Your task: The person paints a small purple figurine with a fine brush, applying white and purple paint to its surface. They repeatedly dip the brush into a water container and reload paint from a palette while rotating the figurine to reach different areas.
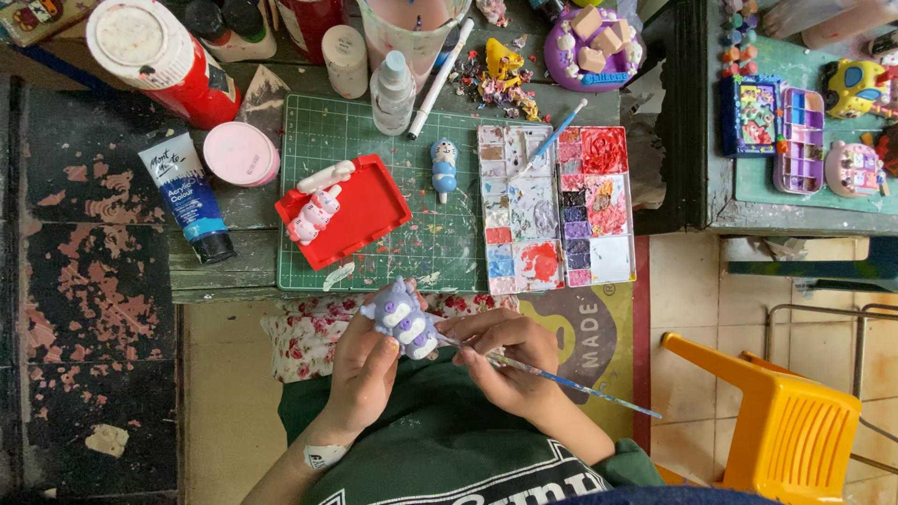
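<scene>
1. Left hand (363, 369) fingers wrapped round the purple cat figurine (404, 320), held over the lap, off the bench.
2. Right hand (505, 360) fingers pinch the paintbrush (561, 379); a wobble could smear paint.

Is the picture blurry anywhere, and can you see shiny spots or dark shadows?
Head view: even, soft daylight, no hard shadows; the purple figurine in the left hand and the thin brush in the right hand look fairly sharp; the paint palette is clear too; the white bottle cap at the top left looks bright and washed out; the edges bend slightly.
</scene>
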A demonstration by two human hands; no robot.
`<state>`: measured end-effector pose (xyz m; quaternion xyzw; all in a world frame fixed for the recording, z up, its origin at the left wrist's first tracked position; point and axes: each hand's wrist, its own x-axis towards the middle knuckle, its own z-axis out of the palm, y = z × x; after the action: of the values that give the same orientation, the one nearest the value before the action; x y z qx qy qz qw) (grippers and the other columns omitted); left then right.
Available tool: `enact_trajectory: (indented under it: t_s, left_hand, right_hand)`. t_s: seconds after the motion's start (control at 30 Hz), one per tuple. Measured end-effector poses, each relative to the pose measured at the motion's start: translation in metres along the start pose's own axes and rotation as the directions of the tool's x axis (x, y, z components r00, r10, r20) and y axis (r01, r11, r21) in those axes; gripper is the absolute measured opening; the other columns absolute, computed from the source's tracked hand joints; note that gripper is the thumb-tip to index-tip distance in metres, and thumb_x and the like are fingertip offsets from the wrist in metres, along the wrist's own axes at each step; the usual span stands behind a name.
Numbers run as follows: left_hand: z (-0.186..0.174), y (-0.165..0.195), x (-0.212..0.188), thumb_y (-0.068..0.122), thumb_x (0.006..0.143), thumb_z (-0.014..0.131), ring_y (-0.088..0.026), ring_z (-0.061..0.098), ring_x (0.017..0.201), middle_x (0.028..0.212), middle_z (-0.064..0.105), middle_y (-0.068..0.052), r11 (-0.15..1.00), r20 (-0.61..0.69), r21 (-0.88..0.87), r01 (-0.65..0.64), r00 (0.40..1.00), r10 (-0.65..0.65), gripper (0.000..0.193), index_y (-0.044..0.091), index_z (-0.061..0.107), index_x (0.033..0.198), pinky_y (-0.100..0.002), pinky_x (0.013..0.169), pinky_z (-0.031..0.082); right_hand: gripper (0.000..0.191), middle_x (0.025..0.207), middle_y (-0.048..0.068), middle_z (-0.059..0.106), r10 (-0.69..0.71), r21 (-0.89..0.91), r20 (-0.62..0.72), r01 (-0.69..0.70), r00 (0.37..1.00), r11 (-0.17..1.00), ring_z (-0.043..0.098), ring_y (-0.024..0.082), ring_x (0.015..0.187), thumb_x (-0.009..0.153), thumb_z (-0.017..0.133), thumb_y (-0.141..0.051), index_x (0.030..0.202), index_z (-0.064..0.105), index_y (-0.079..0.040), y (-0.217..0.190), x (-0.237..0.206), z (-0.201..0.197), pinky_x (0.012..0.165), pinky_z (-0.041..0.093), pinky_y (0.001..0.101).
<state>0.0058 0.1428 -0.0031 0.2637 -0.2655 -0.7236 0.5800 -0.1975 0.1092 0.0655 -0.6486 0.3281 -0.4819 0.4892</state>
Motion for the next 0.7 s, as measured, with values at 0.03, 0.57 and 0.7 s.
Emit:
enact_trajectory:
  t_s: [0.03, 0.57, 0.7]
  left_hand:
    - [-0.0004, -0.0004, -0.0001, 0.021, 0.108, 0.055, -0.025, 0.051, 0.138, 0.148, 0.053, -0.018, 1.000, 0.002, 0.000, 0.000, 1.000, 0.000, 0.059, -0.005, 0.035, 0.157, -0.044, 0.118, 0.039]
    - [-0.0005, 0.0004, 0.0000, 0.022, 0.108, 0.056, -0.025, 0.049, 0.139, 0.149, 0.052, -0.018, 1.000, 0.001, 0.008, -0.030, 1.000, 0.030, 0.060, -0.006, 0.035, 0.157, -0.045, 0.120, 0.038]
    - [0.0020, 0.0023, 0.0014, 0.019, 0.106, 0.057, -0.026, 0.049, 0.142, 0.151, 0.051, -0.018, 0.998, -0.008, 0.033, -0.051, 0.999, 0.051, 0.061, -0.004, 0.033, 0.157, -0.046, 0.120, 0.039]
  right_hand:
    - [0.019, 0.107, 0.021, 0.068, 0.002, 0.014, 0.000, -0.002, 1.000, 1.000, 0.076, 0.035, 0.111, 0.098, 0.065, 0.008, 0.104, 0.049, -0.002, 0.0000, 0.0001, 0.0005, 0.076, 0.069, 0.0340]
    - [0.018, 0.101, 0.018, 0.069, -0.019, -0.015, 0.010, 0.019, 1.000, 1.000, 0.077, 0.030, 0.106, 0.099, 0.066, 0.004, 0.103, 0.050, -0.004, -0.0037, 0.0023, 0.0007, 0.087, 0.067, 0.0412]
    - [0.014, 0.095, 0.015, 0.069, -0.045, 0.056, -0.038, 0.047, 0.998, 0.997, 0.074, 0.021, 0.088, 0.101, 0.063, 0.003, 0.103, 0.051, -0.004, 0.0024, 0.0011, 0.0029, 0.105, 0.063, 0.0524]
